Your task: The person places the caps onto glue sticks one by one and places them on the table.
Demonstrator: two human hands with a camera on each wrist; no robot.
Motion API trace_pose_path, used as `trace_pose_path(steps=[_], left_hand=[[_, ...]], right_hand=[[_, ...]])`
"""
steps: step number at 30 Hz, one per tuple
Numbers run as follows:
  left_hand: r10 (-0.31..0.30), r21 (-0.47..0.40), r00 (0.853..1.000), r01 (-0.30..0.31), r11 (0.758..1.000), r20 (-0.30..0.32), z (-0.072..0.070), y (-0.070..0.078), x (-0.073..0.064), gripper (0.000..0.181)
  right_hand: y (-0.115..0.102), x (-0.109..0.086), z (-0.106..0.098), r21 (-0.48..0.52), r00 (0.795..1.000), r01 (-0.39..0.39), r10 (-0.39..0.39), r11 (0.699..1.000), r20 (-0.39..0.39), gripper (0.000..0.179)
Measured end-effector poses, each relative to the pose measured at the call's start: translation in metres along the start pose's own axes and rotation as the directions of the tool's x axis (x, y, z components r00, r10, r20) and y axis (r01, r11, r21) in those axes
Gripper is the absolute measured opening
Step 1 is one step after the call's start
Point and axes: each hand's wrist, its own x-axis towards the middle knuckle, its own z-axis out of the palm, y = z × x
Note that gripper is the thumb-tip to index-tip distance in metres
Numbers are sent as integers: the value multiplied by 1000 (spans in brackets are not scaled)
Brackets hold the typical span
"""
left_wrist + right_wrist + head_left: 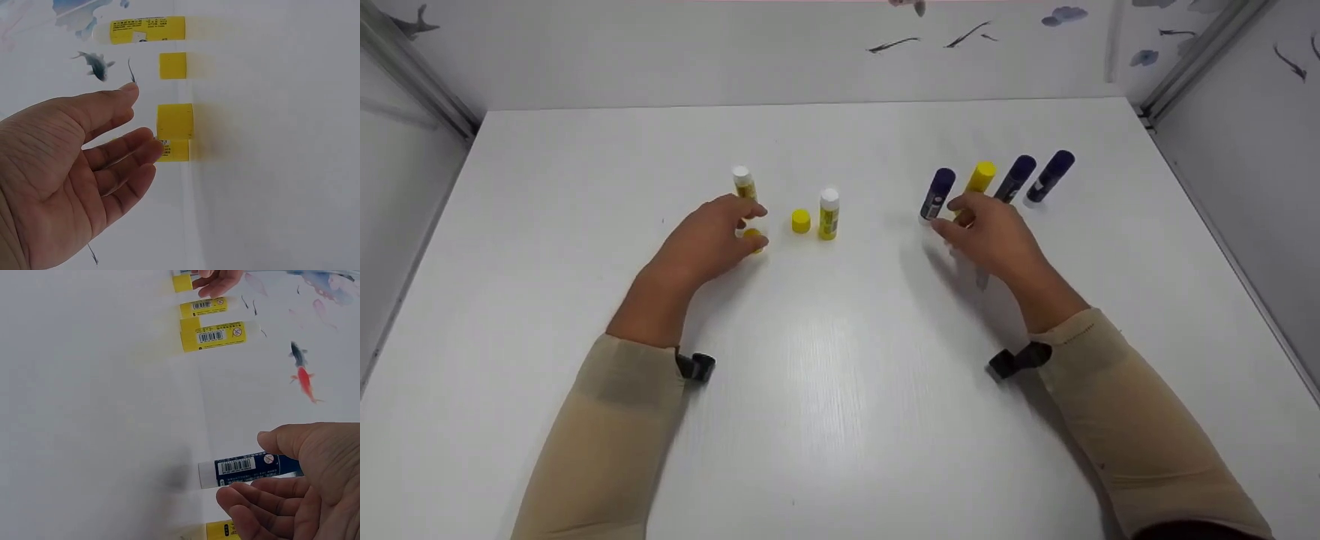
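Note:
My left hand [709, 236] is at the left group, thumb and fingers apart and slightly bent beside a small yellow cap [175, 121]. Just behind that cap stands a yellow glue stick [744, 180], white end up, partly hidden by the hand. A second yellow cap [801, 221] and another white-ended yellow glue stick [829, 217] stand to its right. On the right side, my right hand [994, 232] has its thumb and fingers spread on either side of a navy glue stick [244, 466], overlapping it in the right wrist view. Beside it stands a yellow-topped glue stick [981, 178], its lower part hidden.
Two more navy glue sticks [1015, 178] [1050, 177] stand upright at the right end of the row. The white table [810, 405] is bounded by a rear panel [660, 60] and side panels. Black wrist mounts [697, 367] sit on both sleeves.

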Motion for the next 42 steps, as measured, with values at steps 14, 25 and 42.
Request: trace_pose_path(steps=[14,25,42], left_hand=[[-37,8,997,36,999,69,0,-4,1,47],[-43,15,995,42,999,92,2,-8,4,41],[-28,33,996,26,999,82,2,-8,3,36]], right_hand=[[-15,-14,4,19,997,73,-73,997,-4,46],[-22,-17,7,62,994,109,-109,992,0,42],[-28,-14,13,143,997,73,-76,987,19,39]])
